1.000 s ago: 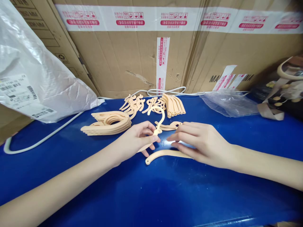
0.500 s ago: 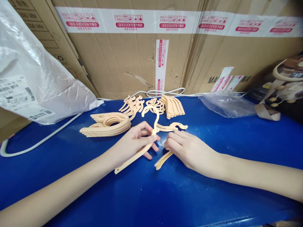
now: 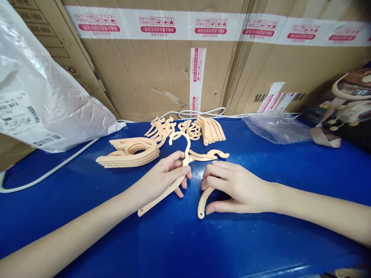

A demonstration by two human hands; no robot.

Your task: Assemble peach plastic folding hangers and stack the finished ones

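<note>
My left hand (image 3: 169, 172) is closed around a cream plastic hanger part (image 3: 158, 201), a curved hook joined to one long arm. The hook points up and away, and the arm slants down toward me. To the right, my right hand (image 3: 236, 185) has its fingers curled over a separate curved hanger arm (image 3: 202, 204), whose holed end sticks out beside my thumb. Its other end is hidden under the fingers. Just beyond both hands lie a few loose hanger pieces (image 3: 222, 154), partly behind the held hook.
On the blue table (image 3: 174, 247), folded hangers (image 3: 130, 160) are stacked at left. Behind are loose hooks (image 3: 160, 129) and a row of hanger arms (image 3: 213, 131). A white bag (image 3: 52, 96), cable (image 3: 58, 173), clear plastic bag (image 3: 275, 129) and cardboard box (image 3: 150, 77) stand around.
The hanger arm in my right hand has turned, now showing its rounded outer side and holed end. My right thumb has come out from the fingers. The left hand has barely shifted.
</note>
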